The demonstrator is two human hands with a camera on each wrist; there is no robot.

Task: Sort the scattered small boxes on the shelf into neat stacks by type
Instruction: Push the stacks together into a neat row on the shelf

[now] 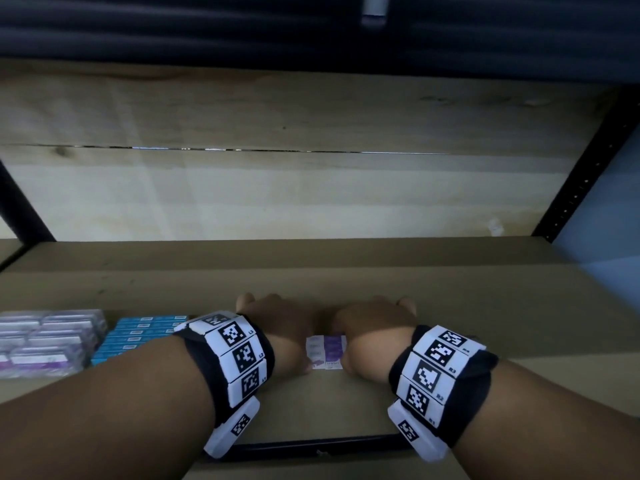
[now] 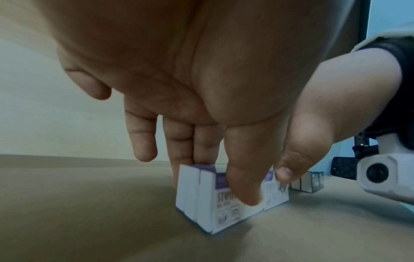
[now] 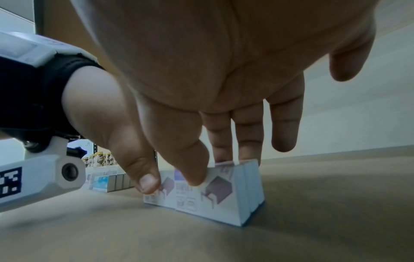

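A small row of white-and-purple boxes [image 1: 327, 351] stands upright on the brown shelf board [image 1: 450, 306], in the middle near the front. My left hand [image 1: 287, 336] grips the row's left end, with its thumb on the printed front and its fingers behind the row. The right hand [image 1: 367, 336] pinches the right end in the same way. In the left wrist view the boxes [image 2: 208, 203] stand side by side under my left hand [image 2: 212, 179]. From the right wrist view, the same boxes [image 3: 224, 198] sit under the right hand [image 3: 215, 170].
Stacks of purple-and-white boxes [image 1: 48, 341] and blue boxes [image 1: 138, 336] stand at the left of the shelf. A few more small boxes [image 2: 311, 182] stand to the right. A black frame post [image 1: 588, 161] rises at the right, and a black rail [image 1: 311, 446] runs along the front edge.
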